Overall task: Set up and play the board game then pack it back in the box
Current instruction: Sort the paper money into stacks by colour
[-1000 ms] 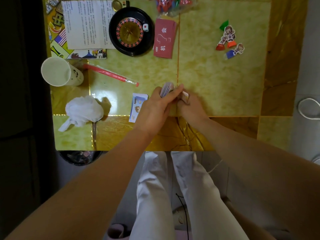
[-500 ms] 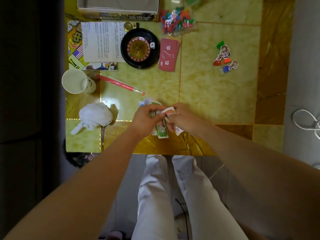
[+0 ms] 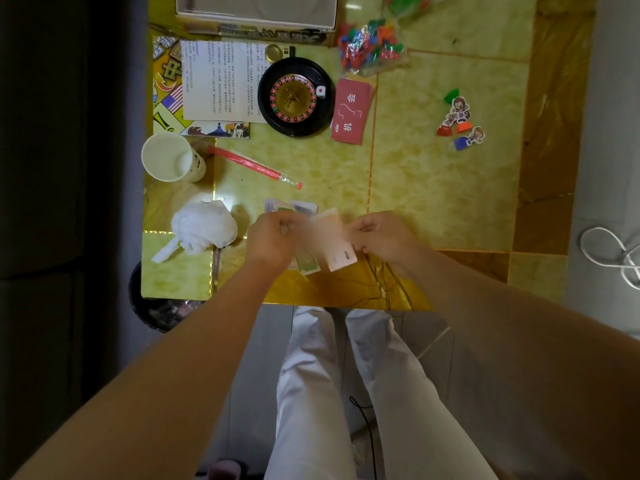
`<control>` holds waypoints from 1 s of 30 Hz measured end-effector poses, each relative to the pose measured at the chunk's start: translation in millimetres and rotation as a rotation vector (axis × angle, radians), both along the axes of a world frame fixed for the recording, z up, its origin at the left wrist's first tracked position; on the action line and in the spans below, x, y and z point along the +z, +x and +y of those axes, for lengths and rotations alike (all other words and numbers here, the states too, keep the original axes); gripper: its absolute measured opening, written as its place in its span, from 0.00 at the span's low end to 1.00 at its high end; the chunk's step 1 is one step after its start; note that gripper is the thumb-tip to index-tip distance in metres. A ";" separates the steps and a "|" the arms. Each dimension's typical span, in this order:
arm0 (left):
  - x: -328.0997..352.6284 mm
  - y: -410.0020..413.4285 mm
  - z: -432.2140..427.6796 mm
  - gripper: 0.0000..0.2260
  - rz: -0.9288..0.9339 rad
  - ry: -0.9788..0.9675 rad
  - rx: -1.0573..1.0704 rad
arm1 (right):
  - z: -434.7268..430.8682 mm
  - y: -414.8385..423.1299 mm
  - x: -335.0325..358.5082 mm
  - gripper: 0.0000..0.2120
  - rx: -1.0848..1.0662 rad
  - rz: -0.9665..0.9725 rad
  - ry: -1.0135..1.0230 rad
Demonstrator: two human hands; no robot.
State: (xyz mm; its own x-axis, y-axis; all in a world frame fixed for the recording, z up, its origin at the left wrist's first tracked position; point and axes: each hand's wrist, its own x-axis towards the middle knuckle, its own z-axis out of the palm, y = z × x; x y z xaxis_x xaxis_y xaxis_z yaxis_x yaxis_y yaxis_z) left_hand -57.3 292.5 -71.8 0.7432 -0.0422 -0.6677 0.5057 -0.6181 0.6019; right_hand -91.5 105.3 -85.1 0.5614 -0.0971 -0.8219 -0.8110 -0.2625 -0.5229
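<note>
Banknotes [image 3: 334, 245] pinched between left fingers [image 3: 284, 221] and right fingers [image 3: 366, 227].

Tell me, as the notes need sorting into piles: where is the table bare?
Widest bare patch: between the red cards, the pawns and the right hand. A smaller one lies between the straw and the wheel. The left edge is crowded: cup, tissue, sheet.

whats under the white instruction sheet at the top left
A colourful game board lies under the instruction sheet; only its left and near edges show. The sheet covers the rest, so its middle cannot be seen.
</note>
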 end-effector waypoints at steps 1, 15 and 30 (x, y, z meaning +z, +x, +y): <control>-0.1 0.3 4.0 0.10 -0.027 -0.006 0.024 | -0.4 0.8 -2.7 0.05 -0.118 0.017 -0.020; -25.4 -4.5 35.8 0.13 -0.092 -0.289 0.203 | 39.0 6.3 -42.1 0.06 -0.039 0.062 -0.544; -14.0 -3.0 -6.1 0.33 0.059 -0.480 0.352 | 30.7 3.9 -0.7 0.19 -0.081 -0.073 0.255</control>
